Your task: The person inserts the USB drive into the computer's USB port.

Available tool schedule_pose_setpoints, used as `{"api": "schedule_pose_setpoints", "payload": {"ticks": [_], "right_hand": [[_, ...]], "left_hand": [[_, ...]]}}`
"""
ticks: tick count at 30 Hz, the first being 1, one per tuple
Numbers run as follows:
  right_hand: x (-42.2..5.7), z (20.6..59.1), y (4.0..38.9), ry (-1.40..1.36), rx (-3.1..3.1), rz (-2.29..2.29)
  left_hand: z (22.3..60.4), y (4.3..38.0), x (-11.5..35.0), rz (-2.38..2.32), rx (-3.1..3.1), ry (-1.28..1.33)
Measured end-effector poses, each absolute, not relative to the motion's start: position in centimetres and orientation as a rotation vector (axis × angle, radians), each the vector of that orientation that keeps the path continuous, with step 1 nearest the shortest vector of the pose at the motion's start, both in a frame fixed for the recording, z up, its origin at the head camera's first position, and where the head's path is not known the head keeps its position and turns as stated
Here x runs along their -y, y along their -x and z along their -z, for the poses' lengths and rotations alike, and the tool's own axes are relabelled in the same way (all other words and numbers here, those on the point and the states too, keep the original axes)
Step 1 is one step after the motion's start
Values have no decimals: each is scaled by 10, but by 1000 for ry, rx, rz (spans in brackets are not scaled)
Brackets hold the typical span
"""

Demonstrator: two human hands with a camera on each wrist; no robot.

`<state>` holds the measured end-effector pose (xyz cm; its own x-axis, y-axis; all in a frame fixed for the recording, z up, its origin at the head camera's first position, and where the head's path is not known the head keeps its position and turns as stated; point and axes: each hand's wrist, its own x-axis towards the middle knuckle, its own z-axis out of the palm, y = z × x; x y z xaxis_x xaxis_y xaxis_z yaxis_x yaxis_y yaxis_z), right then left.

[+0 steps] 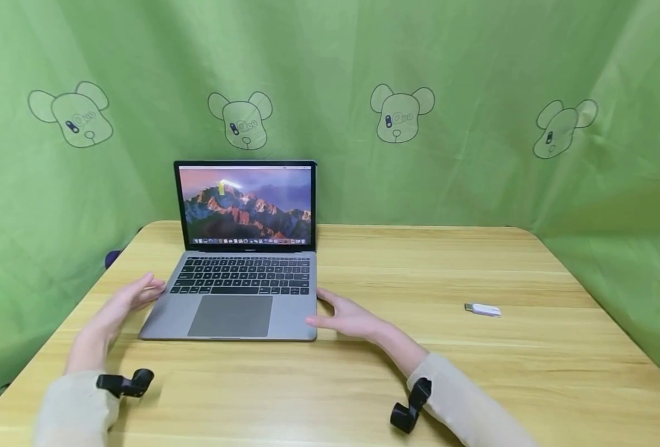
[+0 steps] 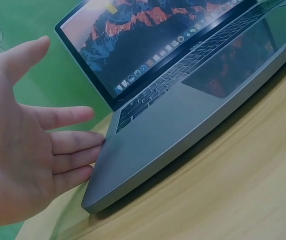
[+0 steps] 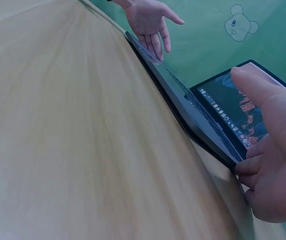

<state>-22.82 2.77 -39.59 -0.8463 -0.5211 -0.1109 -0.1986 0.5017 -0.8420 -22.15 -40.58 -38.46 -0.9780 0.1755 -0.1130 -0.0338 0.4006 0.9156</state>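
On the left half of the pale yellow wooden table (image 1: 397,267), our grey metal laptop (image 1: 240,273) stands open. Our left hand (image 1: 118,305) and right hand (image 1: 353,318) touch its sides, fingers loose, ungripping. Likely stiff, smooth, moderately heavy; we should grasp the base (image 1: 229,315), sparing its fragile screen (image 1: 246,205).

Head view bright, glare on laptop screen (image 1: 246,205); both wrist views dimmer.

A white USB stick (image 1: 483,310) lies on the right side of a pale wood-grain table (image 1: 391,267), its metal plug pointing left. Behind hangs a green curtain (image 1: 330,49) printed with four outlined bear heads (image 1: 398,118).
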Motion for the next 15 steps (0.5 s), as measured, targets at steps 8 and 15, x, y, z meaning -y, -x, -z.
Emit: {"api": "schedule_pose_setpoints", "payload": {"ticks": [8,15], "right_hand": [[-31,399,229,584,-2432,1251],[-29,402,233,632,-2440,1233]], "left_hand": [[401,239,422,-1712,-2322,-143],[397,237,426,-1686,-2284,-173]]}}
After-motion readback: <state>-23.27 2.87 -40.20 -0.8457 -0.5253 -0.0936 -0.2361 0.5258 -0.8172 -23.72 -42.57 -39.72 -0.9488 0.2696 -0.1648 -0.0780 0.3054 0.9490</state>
